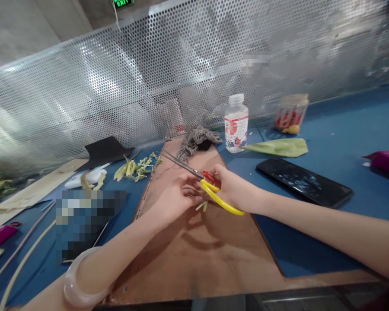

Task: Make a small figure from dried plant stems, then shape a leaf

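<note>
My right hand [230,185] is closed around a pair of scissors [184,164] with yellow and red handles. Their metal blades point away to the upper left over a brown board [210,250]. Close beside it, my left hand [178,194], with a pale bangle [79,280] on the wrist, has its fingers curled together near the scissors' handles. Thin pale strips [202,206] stick out below the fingertips of both hands; the fingers hide their other ends. A bundle of grey cord [196,142] lies on the board's far end.
A white-capped bottle [236,125], a green husk leaf [278,147], a jar [291,114] and a black phone [303,181] are at right. Plant cuttings [138,167], black sheet [106,151] and a pixelated dark device [87,224] lie left. Perforated metal mesh [194,65] stands behind.
</note>
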Demonstrator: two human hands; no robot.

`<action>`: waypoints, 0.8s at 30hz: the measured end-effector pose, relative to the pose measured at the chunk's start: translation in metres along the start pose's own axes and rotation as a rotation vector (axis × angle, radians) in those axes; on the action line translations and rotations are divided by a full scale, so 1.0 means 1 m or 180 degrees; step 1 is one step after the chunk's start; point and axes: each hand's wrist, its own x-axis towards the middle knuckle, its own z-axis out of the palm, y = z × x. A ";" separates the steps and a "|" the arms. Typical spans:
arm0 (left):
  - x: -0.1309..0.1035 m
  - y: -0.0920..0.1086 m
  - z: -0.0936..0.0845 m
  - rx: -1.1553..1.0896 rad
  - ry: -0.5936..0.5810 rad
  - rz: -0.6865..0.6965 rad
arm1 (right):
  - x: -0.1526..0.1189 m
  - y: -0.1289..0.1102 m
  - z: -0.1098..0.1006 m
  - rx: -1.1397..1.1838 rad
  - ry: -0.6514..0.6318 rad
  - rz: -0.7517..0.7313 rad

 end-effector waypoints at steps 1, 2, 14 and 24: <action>0.000 -0.001 0.000 0.0002 -0.0006 0.0016 | 0.000 0.001 0.000 -0.0085 0.0031 0.0026; 0.001 -0.002 -0.001 -0.0003 -0.0024 0.0030 | 0.001 0.002 0.000 -0.0170 0.0064 0.0050; -0.001 0.004 -0.004 -0.0300 -0.0151 -0.0171 | 0.009 0.027 0.002 -0.0388 0.0019 -0.0184; 0.005 -0.003 -0.010 -0.0183 -0.0227 -0.0347 | 0.011 0.023 -0.007 -0.0706 0.0086 -0.0120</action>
